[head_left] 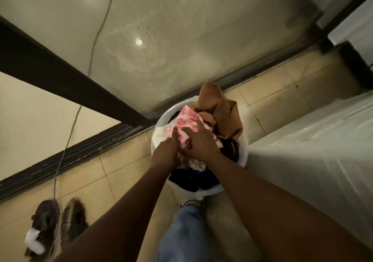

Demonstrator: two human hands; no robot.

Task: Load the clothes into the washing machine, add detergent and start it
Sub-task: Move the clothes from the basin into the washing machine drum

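Laundry pickup from a white plastic basket standing on the tiled floor. The pink-and-white patterned cloth tops the heap, running from 7 to 1 o'clock. Left hand pinches its 7 o'clock end; right hand, fingers spread, presses flat on it, not visibly closed. A tan garment lies at 1 o'clock. Both hands are equally near. No washer is identifiable.
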